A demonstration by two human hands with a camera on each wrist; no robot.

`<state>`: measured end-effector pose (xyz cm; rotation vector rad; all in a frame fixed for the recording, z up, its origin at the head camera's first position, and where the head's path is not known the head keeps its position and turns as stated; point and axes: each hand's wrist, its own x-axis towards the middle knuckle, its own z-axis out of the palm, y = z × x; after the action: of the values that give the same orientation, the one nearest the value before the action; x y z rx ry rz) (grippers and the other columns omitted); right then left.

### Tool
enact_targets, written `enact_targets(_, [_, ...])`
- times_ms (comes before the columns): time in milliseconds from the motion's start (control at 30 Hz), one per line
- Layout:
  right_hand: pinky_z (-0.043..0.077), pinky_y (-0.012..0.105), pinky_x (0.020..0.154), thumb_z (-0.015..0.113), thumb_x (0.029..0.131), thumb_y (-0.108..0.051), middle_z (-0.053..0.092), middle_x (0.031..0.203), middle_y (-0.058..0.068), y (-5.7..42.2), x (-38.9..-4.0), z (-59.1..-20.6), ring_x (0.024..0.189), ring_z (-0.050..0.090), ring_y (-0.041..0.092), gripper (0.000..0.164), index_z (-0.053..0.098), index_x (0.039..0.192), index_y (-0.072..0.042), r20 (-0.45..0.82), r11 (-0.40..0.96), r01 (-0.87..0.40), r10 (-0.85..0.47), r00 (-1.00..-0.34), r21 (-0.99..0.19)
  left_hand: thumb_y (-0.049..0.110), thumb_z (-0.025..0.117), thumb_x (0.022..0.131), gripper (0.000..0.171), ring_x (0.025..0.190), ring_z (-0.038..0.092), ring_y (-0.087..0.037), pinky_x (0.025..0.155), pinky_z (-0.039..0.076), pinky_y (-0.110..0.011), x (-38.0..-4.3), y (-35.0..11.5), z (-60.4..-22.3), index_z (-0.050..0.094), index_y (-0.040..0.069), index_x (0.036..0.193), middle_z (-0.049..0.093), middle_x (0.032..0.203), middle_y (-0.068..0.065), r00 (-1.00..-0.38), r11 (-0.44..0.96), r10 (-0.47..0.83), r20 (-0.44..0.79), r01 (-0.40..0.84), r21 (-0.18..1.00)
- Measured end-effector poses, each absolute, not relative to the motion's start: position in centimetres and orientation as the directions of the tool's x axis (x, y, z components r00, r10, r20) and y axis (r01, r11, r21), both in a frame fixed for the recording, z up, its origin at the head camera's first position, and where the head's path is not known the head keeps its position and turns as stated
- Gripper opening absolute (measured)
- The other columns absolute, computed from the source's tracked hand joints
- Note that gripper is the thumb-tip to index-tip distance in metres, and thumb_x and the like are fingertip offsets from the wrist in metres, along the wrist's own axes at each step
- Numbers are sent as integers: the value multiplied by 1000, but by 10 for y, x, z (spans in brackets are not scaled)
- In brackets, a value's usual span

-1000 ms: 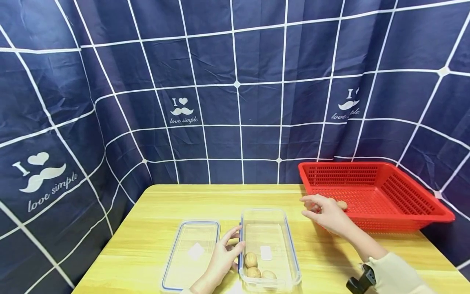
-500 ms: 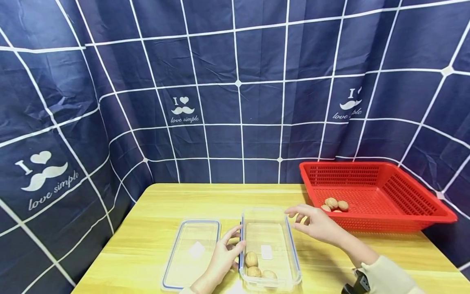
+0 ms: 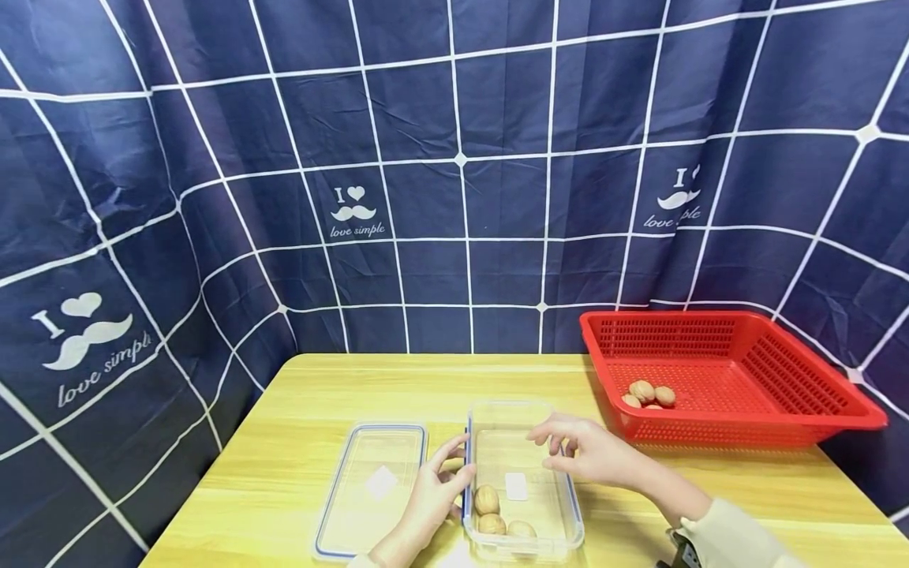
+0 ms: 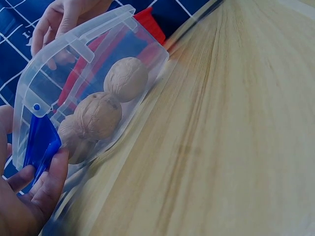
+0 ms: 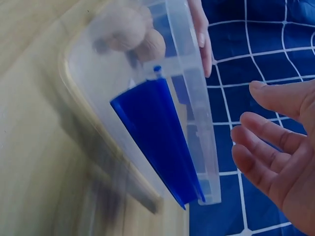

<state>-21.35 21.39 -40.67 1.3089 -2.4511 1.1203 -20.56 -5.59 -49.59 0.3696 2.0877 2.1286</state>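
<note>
The right hand [image 3: 585, 454], fingers loosely parted with nothing visible between them, had swung from the red basket [image 3: 746, 431] to over the clear box [image 3: 510, 456], apparently adding nothing yet to the three walnuts [image 3: 487, 499] gathered at its near end. The left hand [image 3: 433, 491] rested fingertips against the box's left side, beside the lid [image 3: 355, 498]. More walnuts [image 3: 642, 391] lay in the basket.

One counter [image 3: 426, 379] carries one box [image 3: 525, 544], one lid [image 3: 362, 505] and one basket [image 3: 746, 427]. Three walnuts [image 3: 487, 500] lie in the box and four show in the basket. One left grip [image 3: 435, 487], one right grip [image 3: 585, 451] and three moustache prints [image 3: 353, 213] are in view.
</note>
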Motion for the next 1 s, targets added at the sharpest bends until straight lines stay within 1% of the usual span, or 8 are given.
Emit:
enact_targets(100, [53,23,58,71,78,-3,61,94,-1,208,-212,-408,75,59,13,31,63,107,-9,444,339,-801,-694,-567,-494,23,64,89,50,69,51,-9,44,54,-22,-206,-56,-496,47,20,136,43,126,-12,-960,-26,268,79,75,997])
enact_targets(233, [54,29,73,71,78,-7,62,99,-2,201,-210,-411,87,59,13,32,64,108,-14,398,354,-827,-749,-530,-436,24,64,89,50,70,51,-9,44,54,-23,-206,-56,-496,47,21,135,43,125,-12,-962,-19,264,77,75,997])
enact_targets(300, [53,30,77,71,78,-7,61,100,-5,199,-209,-412,90,57,11,33,64,108,-17,366,349,-824,-769,-524,-447,24,64,89,50,70,52,-10,44,54,-23,-205,-55,-496,47,21,135,43,125,-12,-962,-17,262,75,73,997])
enact_targets(367, [53,28,75,72,77,-6,61,100,-6,197,-208,-414,89,57,12,34,64,108,-19,352,326,-827,-788,-505,-458,24,64,89,49,71,52,-10,44,54,-23,-205,-55,-496,47,21,135,43,126,-12,-962,-16,264,72,70,997])
enact_targets(533, [52,25,72,72,75,-3,62,97,-3,194,-209,-417,84,57,13,35,63,107,-14,357,237,-866,-839,-412,-441,25,64,89,49,70,52,-10,44,53,-22,-206,-54,-495,47,20,135,43,126,-12,-961,-14,266,77,76,997])
enact_targets(600, [53,24,72,71,75,-3,62,97,0,193,-209,-419,84,58,13,34,63,107,-12,333,222,-866,-857,-393,-448,25,64,89,50,71,52,-10,44,53,-22,-206,-54,-495,47,21,136,43,126,-12,-960,-13,268,80,80,997])
enact_targets(733, [52,22,73,70,75,-2,62,98,2,189,-207,-420,86,57,11,32,64,106,-8,230,255,-837,-886,-403,-485,25,63,90,50,72,52,-11,45,54,-21,-207,-55,-495,46,20,136,43,126,-12,-958,-11,273,90,90,996])
enact_targets(1000, [47,11,67,75,72,-9,60,87,-8,179,-202,-422,79,55,-1,30,67,100,-13,85,342,-835,-906,-415,-432,23,63,90,51,72,53,-10,42,53,-21,-203,-56,-494,45,17,137,42,127,-14,-959,-38,266,97,90,995])
